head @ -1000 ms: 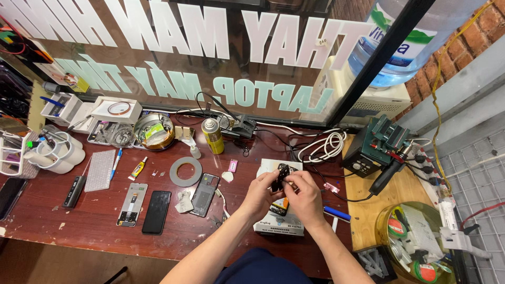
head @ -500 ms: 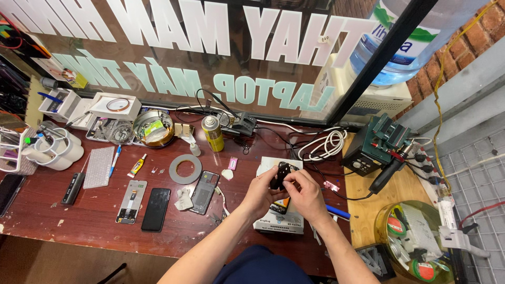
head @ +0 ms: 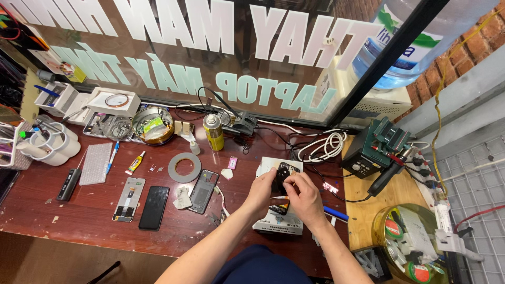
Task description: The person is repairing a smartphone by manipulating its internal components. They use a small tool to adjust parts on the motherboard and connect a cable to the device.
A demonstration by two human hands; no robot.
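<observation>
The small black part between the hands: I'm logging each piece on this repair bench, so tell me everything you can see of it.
The small black part is dark, glossy and roughly rectangular, and looks like plastic or glass; finer detail is too small to tell. It is held up, tilted, above a white box on the reddish-brown desk. The left hand grips its left side and the right hand pinches its right edge with the fingertips. Nothing else touches it.

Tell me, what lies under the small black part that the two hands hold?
Under the small black part, held by the left hand and right hand, lies a white box on the table. The hands cover most of its top.
</observation>
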